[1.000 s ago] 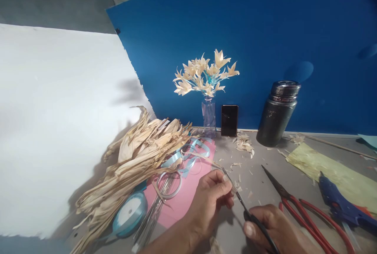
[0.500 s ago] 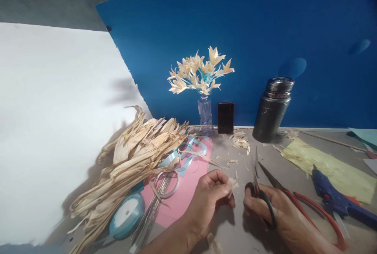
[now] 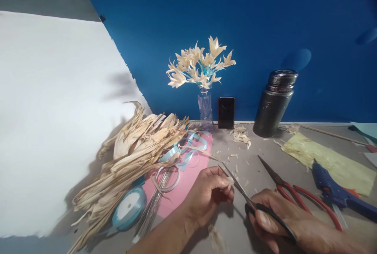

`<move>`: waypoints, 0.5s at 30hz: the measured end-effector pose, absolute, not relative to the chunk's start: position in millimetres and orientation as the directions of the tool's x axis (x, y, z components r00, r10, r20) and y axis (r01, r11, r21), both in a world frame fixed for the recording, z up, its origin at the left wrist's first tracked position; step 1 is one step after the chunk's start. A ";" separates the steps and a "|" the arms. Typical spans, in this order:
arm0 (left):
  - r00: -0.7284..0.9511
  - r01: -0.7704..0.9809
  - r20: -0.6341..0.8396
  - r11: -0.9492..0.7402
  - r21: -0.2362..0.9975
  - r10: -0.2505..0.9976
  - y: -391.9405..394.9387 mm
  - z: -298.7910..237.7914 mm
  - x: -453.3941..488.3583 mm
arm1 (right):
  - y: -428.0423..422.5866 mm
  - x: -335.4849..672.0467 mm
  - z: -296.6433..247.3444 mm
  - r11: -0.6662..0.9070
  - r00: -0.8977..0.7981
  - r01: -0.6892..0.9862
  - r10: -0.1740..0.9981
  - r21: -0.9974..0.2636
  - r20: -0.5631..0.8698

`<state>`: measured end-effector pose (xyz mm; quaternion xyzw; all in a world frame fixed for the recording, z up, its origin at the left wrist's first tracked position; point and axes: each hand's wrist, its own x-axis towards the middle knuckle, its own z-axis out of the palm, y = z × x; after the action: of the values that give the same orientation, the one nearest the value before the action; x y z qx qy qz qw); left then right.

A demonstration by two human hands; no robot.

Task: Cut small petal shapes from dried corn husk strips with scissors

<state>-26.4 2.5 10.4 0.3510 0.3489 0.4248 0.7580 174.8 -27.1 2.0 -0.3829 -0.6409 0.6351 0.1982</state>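
My left hand (image 3: 210, 193) is closed in a pinch on a small piece of dried husk (image 3: 229, 182) over the grey table. My right hand (image 3: 278, 218) grips small black-handled scissors (image 3: 250, 203), whose thin blades point up and left and meet the husk piece at my left fingertips. A pile of dried corn husks (image 3: 132, 155) lies to the left, partly on a pink sheet (image 3: 188, 179). Husk scraps (image 3: 240, 135) are scattered on the table beyond my hands.
Red-handled scissors (image 3: 297, 195) and a blue glue gun (image 3: 338, 195) lie at the right beside a yellow-green sheet (image 3: 330, 161). A vase of husk flowers (image 3: 203, 73), a phone (image 3: 226, 112) and a dark flask (image 3: 273, 102) stand against the blue board. Blue ribbon spool (image 3: 129, 208) and wires lie lower left.
The small scissors stood upright in my right hand half a second ago; now their blades are lowered leftwards onto the husk piece in my left fingers. The view shifted slightly.
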 end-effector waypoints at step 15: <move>0.382 -0.347 -0.240 0.379 0.858 0.892 4.0 15.7 -29.0 | -26.2 177.6 2.1 -0.092 -0.653 0.276 0.713 -0.957 -0.256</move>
<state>-29.0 4.0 15.7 0.3702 0.3680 0.4163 0.7444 177.6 -26.2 2.1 -0.3792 -0.6515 0.6341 0.1723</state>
